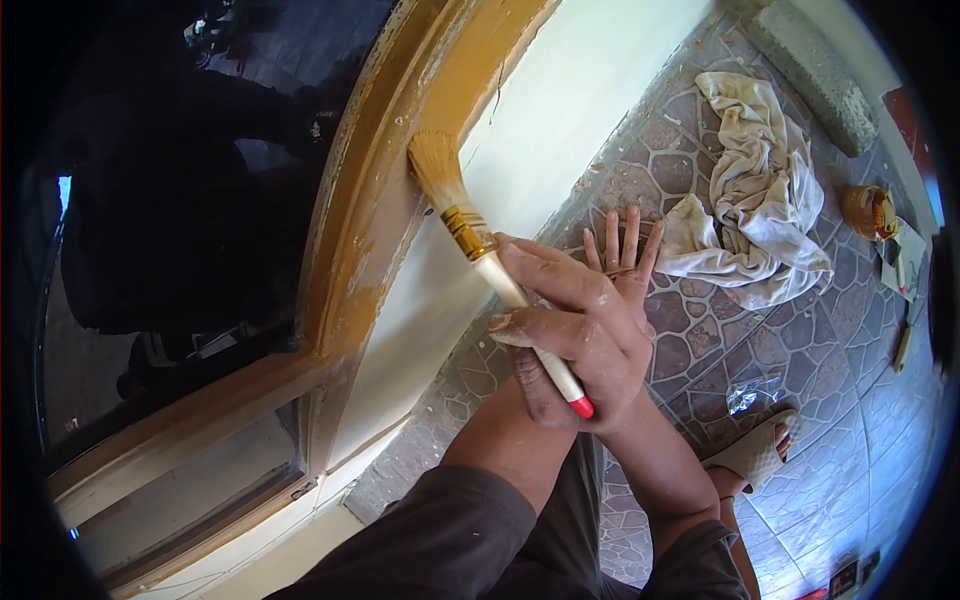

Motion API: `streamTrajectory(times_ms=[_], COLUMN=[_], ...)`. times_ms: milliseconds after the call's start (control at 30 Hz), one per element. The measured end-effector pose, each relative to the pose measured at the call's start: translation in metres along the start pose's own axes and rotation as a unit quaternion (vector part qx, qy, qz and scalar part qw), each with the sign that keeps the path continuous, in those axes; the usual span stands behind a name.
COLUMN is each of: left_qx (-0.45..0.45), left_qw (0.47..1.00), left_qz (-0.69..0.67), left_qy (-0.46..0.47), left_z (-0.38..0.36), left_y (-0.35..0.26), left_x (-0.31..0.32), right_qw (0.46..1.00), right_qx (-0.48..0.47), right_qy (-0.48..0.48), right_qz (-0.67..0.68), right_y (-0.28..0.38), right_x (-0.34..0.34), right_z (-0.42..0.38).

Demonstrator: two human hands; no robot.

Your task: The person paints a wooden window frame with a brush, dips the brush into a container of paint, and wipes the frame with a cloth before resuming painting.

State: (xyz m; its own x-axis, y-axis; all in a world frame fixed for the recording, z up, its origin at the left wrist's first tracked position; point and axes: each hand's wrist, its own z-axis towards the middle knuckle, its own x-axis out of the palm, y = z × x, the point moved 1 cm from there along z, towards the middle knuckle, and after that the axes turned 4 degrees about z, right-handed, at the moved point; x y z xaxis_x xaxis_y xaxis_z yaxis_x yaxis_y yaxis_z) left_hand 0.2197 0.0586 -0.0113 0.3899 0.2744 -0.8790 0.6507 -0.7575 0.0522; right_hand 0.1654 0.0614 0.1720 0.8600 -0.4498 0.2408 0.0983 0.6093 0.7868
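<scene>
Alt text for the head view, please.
A right hand holds a cream-handled paintbrush against a brown wooden frame around dark glass. The left hand is spread open near a crumpled off-white cloth on the stone-patterned floor.

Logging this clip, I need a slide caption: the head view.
Right hand holding a paintbrush, bristles against the brown frame; crumpled cloth on the floor.

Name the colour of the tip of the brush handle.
Red. The tip of the brush handle shows best in the head view, the only one.
</scene>
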Motion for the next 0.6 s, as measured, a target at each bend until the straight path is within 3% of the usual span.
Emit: streamTrajectory(times_ms=[33,133,600], left_qx=[0.019,0.024,0.018], left_qw=[0.992,0.985,0.983], left_qz=[-0.106,-0.124,-0.123], left_qy=[0.061,0.119,0.136], left_z=[-0.003,0.000,0.002], left_y=[0.001,0.004,0.003], left_x=[-0.016,-0.025,-0.025], right_qw=[1.000,1.000,0.998], right_qx=[0.000,0.019,-0.003], right_qy=[0.010,0.008,0.038], right_qz=[0.009,0.008,0.052], right_y=[0.001,0.001,0.000], right_x=[0.001,0.005,0.009], right_z=[0.000,-0.006,-0.012])
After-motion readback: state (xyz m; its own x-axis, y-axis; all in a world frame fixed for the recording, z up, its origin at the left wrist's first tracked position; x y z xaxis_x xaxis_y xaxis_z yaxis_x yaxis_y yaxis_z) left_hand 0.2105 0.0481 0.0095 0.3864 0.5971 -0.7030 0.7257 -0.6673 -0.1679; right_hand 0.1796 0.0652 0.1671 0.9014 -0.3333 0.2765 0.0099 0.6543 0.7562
